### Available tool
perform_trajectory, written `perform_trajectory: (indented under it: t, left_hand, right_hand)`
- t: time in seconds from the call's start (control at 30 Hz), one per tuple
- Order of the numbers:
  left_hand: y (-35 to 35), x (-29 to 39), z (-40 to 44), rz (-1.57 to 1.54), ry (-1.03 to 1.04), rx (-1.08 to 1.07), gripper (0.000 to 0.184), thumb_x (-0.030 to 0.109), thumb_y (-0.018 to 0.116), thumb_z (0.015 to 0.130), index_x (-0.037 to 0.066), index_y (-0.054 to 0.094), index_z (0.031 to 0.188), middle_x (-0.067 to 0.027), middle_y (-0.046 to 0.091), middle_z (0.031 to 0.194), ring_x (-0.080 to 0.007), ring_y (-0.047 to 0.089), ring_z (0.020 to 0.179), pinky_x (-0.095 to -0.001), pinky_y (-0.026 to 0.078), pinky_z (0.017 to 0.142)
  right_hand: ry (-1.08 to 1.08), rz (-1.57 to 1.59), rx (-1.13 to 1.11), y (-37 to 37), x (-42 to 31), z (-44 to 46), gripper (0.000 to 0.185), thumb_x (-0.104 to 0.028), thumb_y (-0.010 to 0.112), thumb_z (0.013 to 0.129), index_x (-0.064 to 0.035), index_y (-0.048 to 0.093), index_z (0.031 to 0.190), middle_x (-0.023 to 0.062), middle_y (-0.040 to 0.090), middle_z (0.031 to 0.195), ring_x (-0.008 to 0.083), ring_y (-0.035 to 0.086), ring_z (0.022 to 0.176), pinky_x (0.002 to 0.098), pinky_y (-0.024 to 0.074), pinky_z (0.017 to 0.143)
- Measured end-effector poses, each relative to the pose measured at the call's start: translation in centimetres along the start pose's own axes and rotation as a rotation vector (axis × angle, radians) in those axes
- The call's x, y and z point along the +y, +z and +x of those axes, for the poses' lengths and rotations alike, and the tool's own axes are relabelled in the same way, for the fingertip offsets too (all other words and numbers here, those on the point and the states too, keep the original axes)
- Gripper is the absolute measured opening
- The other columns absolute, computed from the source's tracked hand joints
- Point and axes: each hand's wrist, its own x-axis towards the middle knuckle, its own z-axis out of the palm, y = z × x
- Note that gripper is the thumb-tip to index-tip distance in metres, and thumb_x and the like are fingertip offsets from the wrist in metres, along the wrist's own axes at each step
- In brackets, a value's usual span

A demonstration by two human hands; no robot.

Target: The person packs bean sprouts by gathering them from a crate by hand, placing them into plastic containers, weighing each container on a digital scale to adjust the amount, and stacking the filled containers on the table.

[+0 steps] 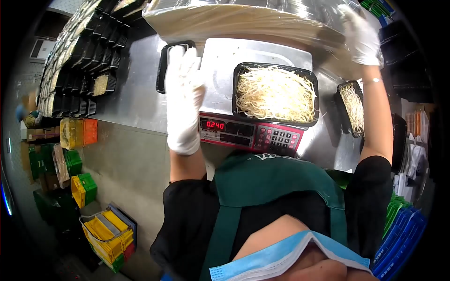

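My left hand (184, 98), in a white glove, is held up with its fingers stretched out and nothing visibly in it. It is in front of a black plastic tray (162, 70) beside the scale, covering part of it. On the scale's metal platform (218, 79) sits a black tray of bean sprouts (276, 93). The scale's red panel (276, 138) reads 0.240. My right hand (363, 40), also gloved, reaches to the far right end of a plastic-wrapped stack (243, 23), fingers extended against it. A second tray of sprouts (351, 107) lies by my right forearm.
Tall stacks of filled black trays (79, 61) stand at the left end of the metal table (133, 93). Yellow crates (108, 232) are on the floor at lower left. Blue crates (403, 239) are at lower right. Another person (33, 117) is partly visible at far left.
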Motion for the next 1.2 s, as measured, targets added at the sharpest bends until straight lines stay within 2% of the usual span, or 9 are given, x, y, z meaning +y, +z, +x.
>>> perform_trajectory:
  t: [0.13,0.3,0.43,0.57,0.73,0.8,0.87,1.0,1.2]
  left_hand:
    - [1.5,-0.7,-0.7,-0.155,-0.117,-0.005,0.059,0.01,0.058,0.092,-0.003,0.028,0.141,-0.0085,0.05,0.129,-0.0115,0.051,0.106,-0.0233,0.042,0.092]
    - [-2.6,0.6,-0.7,-0.152,-0.173,0.239,0.053,0.025,0.056,0.092,-0.003,0.039,0.134,-0.0199,0.052,0.127,-0.0263,0.057,0.111,-0.0365,0.048,0.092]
    - [-1.8,1.6,0.9,-0.58,-0.253,-0.187,0.081,0.056,0.047,0.09,-0.007,0.03,0.138,-0.0275,0.043,0.134,-0.0378,0.05,0.12,-0.0476,0.048,0.094]
    - [2.2,4.6,0.0,-0.098,-0.079,-0.18,0.051,0.026,0.059,0.089,-0.006,0.047,0.127,-0.0178,0.064,0.105,-0.022,0.067,0.089,-0.0287,0.055,0.078]
    - [3.7,0.9,-1.8,-0.019,-0.219,-0.2,0.01,0.005,0.061,0.086,-0.003,0.063,0.091,-0.0116,0.066,0.092,-0.0188,0.064,0.084,-0.0306,0.052,0.073]
    - [2.0,-2.9,1.3,1.035,0.781,-0.366,0.011,0.005,0.058,0.088,-0.003,0.063,0.094,-0.0133,0.064,0.094,-0.0244,0.062,0.092,-0.0311,0.05,0.079]
    - [3.7,-3.7,3.0,0.608,0.233,-0.317,0.018,0.008,0.049,0.091,-0.001,0.061,0.1,-0.0157,0.059,0.103,-0.0294,0.056,0.098,-0.0331,0.046,0.085]
    - [3.1,-9.3,4.2,0.587,0.159,-0.239,0.02,0.011,0.052,0.09,0.0,0.06,0.104,-0.0136,0.059,0.105,-0.0268,0.056,0.095,-0.0327,0.045,0.085]
    - [4.1,-8.2,2.2,-0.197,-0.209,-0.077,0.022,0.01,0.06,0.086,0.001,0.061,0.106,-0.0079,0.06,0.1,-0.0168,0.056,0.09,-0.0289,0.048,0.078]
  right_hand:
    - [-0.166,-0.01,-0.049,5.8,1.6,-1.9,0.028,-0.03,0.057,0.09,-0.0204,0.062,0.115,0.0059,0.067,0.106,0.0266,0.065,0.089,0.0364,0.0514,0.078]
    - [0.17,1.092,0.126,-4.2,-2.1,-3.2,0.028,-0.009,0.06,0.091,0.0007,0.061,0.116,0.011,0.064,0.117,0.0158,0.06,0.105,0.0253,0.0445,0.094]
    - [-0.689,0.656,-0.09,-13.3,-9.1,-8.8,0.027,-0.018,0.06,0.086,-0.0032,0.066,0.108,0.0122,0.066,0.111,0.028,0.06,0.108,0.0368,0.0455,0.093]
    - [-0.937,0.487,-0.101,-16.1,-10.7,-10.6,0.032,-0.021,0.059,0.086,-0.0034,0.063,0.113,0.0123,0.062,0.12,0.0268,0.056,0.115,0.0396,0.0429,0.096]
    - [0.172,1.435,-0.407,-10.9,-11.0,-15.1,0.049,-0.006,0.062,0.086,-0.0005,0.045,0.132,0.013,0.051,0.131,0.0132,0.053,0.102,0.0272,0.0438,0.089]
    - [0.347,1.42,-0.223,-8.9,-10.6,-14.3,0.032,-0.008,0.063,0.086,-0.0006,0.056,0.116,0.0058,0.062,0.103,0.0096,0.056,0.093,0.0233,0.0456,0.08]
    - [0.47,1.286,-0.109,-7.0,-9.8,-12.0,0.027,-0.017,0.065,0.087,-0.0002,0.062,0.108,0.0076,0.065,0.1,0.0114,0.058,0.09,0.0245,0.046,0.08]
    - [0.402,0.931,-0.257,1.1,-8.8,-13.2,0.031,-0.022,0.066,0.086,0.0005,0.064,0.108,0.0092,0.065,0.102,0.0149,0.059,0.095,0.0289,0.0462,0.086]
    - [0.737,1.705,-0.503,2.2,-8.6,-15.7,0.033,-0.019,0.059,0.092,0.0015,0.058,0.117,0.0086,0.063,0.11,0.0116,0.058,0.097,0.025,0.0486,0.084]
